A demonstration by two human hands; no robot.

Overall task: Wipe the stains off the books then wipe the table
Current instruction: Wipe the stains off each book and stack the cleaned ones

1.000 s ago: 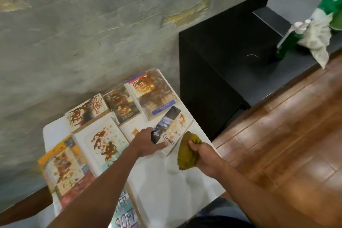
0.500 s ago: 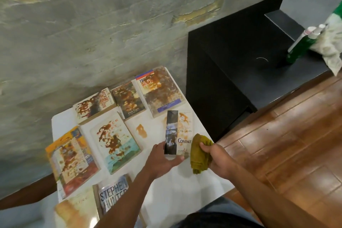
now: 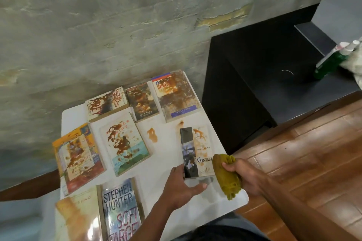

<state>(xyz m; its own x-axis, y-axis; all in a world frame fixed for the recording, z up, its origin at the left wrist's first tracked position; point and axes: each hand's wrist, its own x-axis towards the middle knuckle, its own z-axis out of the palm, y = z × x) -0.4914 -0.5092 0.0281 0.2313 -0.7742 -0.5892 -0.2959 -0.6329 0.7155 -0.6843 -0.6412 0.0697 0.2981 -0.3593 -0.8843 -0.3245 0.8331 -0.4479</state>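
Observation:
Several stained paperbacks lie on a small white table (image 3: 225, 200). The "Contact" book (image 3: 197, 150) lies by the table's right edge with orange-brown stains on its cover. My left hand (image 3: 182, 188) holds its near left corner, thumb along the left edge and fingers under the near edge. My right hand (image 3: 243, 175) grips a bunched olive cloth (image 3: 227, 177), which touches the book's near right corner. Farther back lie "Prey" (image 3: 106, 103), a Mark Twain book (image 3: 142, 101) and a large, heavily stained book (image 3: 177, 96). Two brown stains (image 3: 152, 135) mark the bare tabletop.
More books sit to the left and near: a white stained one (image 3: 124, 143), a yellow one (image 3: 78, 156), a Stephen Hunter one (image 3: 121, 209). A black cabinet (image 3: 274, 76) stands to the right with a green spray bottle (image 3: 331, 62) on it. Behind is a rough wall, right a wooden floor.
My left hand has turned the "Contact" book straight and drawn it nearer along the right edge. My right hand with the cloth now sits at the book's near right corner.

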